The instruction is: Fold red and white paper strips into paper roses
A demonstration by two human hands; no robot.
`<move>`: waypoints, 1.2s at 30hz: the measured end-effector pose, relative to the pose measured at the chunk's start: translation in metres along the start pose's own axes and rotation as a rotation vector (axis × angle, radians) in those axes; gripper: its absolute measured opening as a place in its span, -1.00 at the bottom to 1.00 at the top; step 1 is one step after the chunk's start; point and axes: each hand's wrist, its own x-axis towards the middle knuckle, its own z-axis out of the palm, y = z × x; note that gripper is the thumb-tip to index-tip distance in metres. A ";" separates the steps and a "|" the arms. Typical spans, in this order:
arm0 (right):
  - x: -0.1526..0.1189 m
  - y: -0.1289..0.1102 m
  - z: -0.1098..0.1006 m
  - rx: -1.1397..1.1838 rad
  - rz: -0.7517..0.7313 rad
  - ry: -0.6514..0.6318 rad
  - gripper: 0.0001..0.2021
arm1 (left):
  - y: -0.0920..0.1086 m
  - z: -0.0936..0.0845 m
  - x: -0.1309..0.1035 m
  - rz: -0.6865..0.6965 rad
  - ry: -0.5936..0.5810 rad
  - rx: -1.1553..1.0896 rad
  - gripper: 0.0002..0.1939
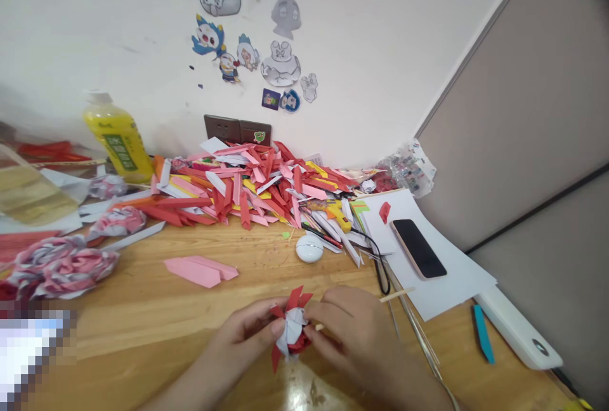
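Near the table's front edge, my left hand (254,330) pinches a folded paper piece (294,327) with a white middle and red pointed flaps. On the piece's right side, my right hand (349,325) has its fingertips closed on it. A thin pale stick (398,295) also passes through my right hand, its short end showing by the fingers. Folded pink paper strips (200,270) lie on the table to the upper left of my hands. Beyond my hands sits a small white rounded case (309,248).
Red, pink, white and yellow folded strips (238,186) are heaped against the wall. A yellow glue gun (339,213) lies beside them. At right are a phone (419,248) on white paper (447,293) and metal wires. A yellow drink bottle (118,138) stands at left, behind paper balls (61,265).
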 end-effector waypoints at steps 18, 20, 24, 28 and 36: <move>0.004 0.002 -0.003 0.055 0.088 -0.055 -0.68 | 0.002 0.001 -0.003 -0.010 -0.015 0.034 -0.62; 0.004 0.001 -0.002 0.010 0.060 -0.016 -0.64 | 0.001 0.001 -0.003 -0.012 -0.011 0.026 -0.61; 0.004 0.000 0.001 -0.070 -0.074 0.044 -0.61 | 0.001 0.002 -0.003 -0.007 -0.018 0.032 -0.59; 0.001 -0.001 0.006 -0.179 -0.115 0.048 -0.64 | 0.002 0.002 -0.003 -0.005 -0.012 0.062 -0.59; -0.003 -0.002 0.007 -0.216 -0.095 0.064 -0.75 | -0.001 0.001 -0.004 -0.003 -0.009 0.062 -0.59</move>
